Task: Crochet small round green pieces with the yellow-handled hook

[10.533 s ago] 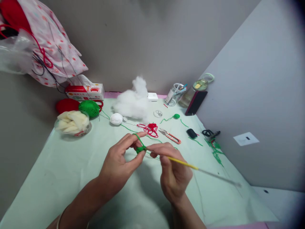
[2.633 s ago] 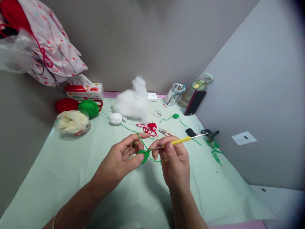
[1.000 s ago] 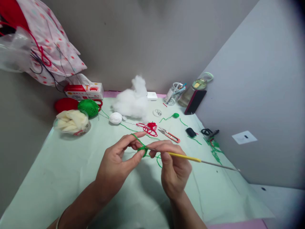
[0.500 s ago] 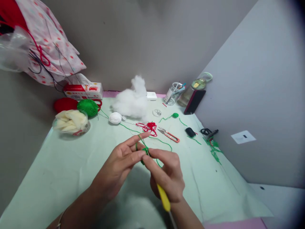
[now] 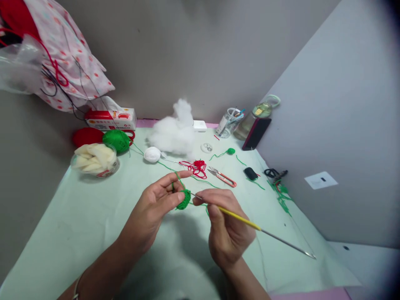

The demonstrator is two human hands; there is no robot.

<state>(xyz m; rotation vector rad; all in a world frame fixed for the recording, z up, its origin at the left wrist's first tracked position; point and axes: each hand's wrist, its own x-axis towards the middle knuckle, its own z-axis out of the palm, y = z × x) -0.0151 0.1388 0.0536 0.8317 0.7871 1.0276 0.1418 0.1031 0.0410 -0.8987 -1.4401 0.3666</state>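
Observation:
Between the thumb and fingers of my left hand (image 5: 156, 204) is pinched a small round green crochet piece (image 5: 183, 201). Green yarn (image 5: 179, 179) loops over the raised left index finger and runs down to the piece. My right hand (image 5: 231, 227) grips a crochet hook (image 5: 240, 218) by its yellow handle; its thin metal front end meets the piece's upper right edge, and its other metal end points to the lower right. The working yarn trails back toward a green yarn ball (image 5: 116, 141) at the left rear.
Behind my hands lie tangled red yarn (image 5: 196, 167), orange thread snips (image 5: 222, 177), a white yarn ball (image 5: 152, 154) and fluffy white stuffing (image 5: 171, 131). A plastic tub (image 5: 95, 161) stands left. At the right rear are a pen cup (image 5: 229, 123), a bottle (image 5: 250, 121) and a phone (image 5: 256, 134).
The hook has swung from pointing down toward me to slanting out to the lower right, as my right hand turned and moved right. The green piece now shows more fully.

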